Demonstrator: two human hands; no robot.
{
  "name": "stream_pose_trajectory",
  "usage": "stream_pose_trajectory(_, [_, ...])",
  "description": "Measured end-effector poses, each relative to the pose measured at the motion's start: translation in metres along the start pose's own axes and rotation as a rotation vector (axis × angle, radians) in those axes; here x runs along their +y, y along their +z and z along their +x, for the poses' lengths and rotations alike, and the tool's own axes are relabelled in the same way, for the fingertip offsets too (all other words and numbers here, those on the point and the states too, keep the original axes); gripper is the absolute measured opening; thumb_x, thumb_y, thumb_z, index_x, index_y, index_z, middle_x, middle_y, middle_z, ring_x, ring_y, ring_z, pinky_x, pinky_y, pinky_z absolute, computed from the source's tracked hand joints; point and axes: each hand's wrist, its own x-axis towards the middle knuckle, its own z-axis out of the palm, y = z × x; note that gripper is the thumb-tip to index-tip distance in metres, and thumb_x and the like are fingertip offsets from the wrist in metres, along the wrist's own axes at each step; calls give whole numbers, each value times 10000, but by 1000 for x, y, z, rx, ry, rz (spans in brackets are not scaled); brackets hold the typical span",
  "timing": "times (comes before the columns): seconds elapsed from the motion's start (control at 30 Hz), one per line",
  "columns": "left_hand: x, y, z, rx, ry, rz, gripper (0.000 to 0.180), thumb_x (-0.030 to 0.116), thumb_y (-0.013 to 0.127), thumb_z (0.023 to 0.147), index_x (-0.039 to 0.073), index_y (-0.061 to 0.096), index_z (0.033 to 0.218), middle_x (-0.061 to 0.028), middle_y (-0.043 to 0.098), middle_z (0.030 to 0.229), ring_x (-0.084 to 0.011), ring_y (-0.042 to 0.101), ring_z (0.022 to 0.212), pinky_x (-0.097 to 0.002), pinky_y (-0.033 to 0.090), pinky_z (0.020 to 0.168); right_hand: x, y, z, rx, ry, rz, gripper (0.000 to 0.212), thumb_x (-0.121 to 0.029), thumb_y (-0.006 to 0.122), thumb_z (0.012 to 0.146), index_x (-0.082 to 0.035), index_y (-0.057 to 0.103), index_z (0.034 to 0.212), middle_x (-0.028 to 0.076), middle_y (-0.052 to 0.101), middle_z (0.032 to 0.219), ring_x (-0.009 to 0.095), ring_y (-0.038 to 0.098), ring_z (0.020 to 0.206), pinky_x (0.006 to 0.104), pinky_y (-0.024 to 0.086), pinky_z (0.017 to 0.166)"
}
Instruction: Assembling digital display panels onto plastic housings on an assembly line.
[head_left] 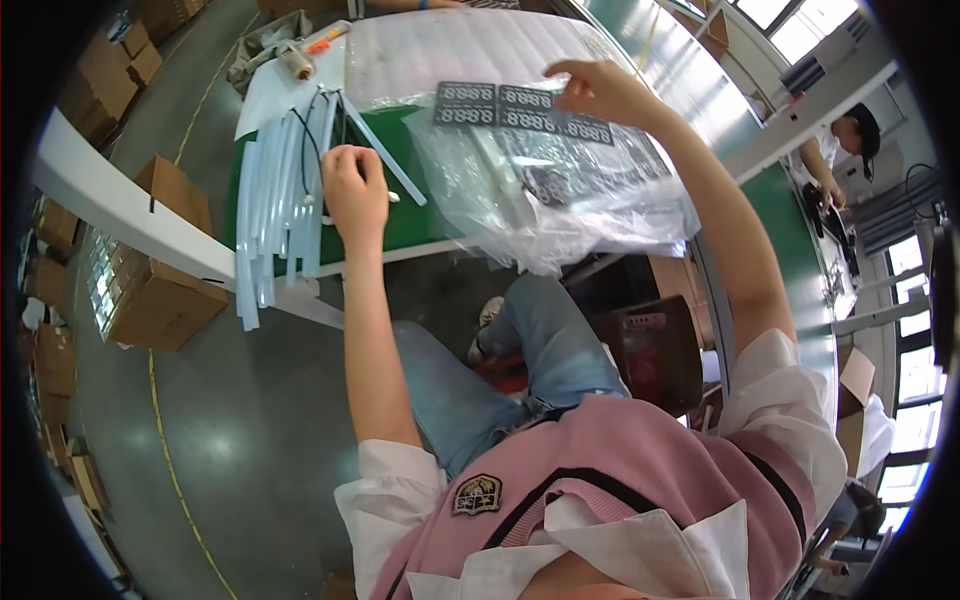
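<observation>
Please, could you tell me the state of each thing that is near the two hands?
Left hand: fingers curled beside the tubes; whether it grips something is hidden.
Right hand: open, by the black sheets.
Translucent tubes: bunched loosely, ends past the table edge.
Black sheets: flat, side by side.
Clear plastic wrapping: crumpled.

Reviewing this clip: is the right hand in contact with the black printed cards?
Cannot tell. The head view looks down on the right hand overlapping the black printed cards, showing neither plain contact nor a gap.
</observation>
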Motion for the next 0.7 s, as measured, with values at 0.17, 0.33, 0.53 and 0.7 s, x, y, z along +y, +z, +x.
stream_pose_trajectory(0.17, [18, -2, -14, 9, 29, -49, 145, 148, 607, 879, 8, 631, 905, -125, 619, 937, -308, 602, 924, -385, 471, 815, 67, 67, -113, 124, 62, 76, 408, -208, 680, 855, -84, 587, 1232, 103, 675, 979, 231, 657, 894, 350, 515, 799])
stream_pose_trajectory(0.33, [80, 8, -29, -136, 155, -56, 112, 135, 620, 848, 29, 626, 884, -110, 616, 984, -309, 608, 913, -390, 481, 796, 68, 82, -105, 320, -32, 118, 452, -286, 657, 865, -73, 568, 1254, 150, 617, 1189, 289, 620, 1062, 385, 500, 890])
stream_pose_trajectory(0.53, [154, 64, -35, -541, 167, -17, 248, 201, 649, 837, 40, 607, 1021, -140, 591, 1165, -333, 580, 1075, -379, 470, 885, 82, 115, -36, 488, 62, 21, 533, -367, 629, 874, -24, 529, 1270, 177, 567, 1264, 323, 580, 1141, 398, 482, 937])
stream_pose_trajectory(0.7, [137, 99, -55, -605, 210, 53, 371, 241, 642, 853, 36, 564, 1153, -173, 545, 1279, -343, 513, 1197, -415, 421, 964, 81, 145, -30, 470, -51, -216, 535, -412, 569, 910, -31, 531, 1285, 184, 563, 1287, 300, 545, 1205, 390, 468, 964])
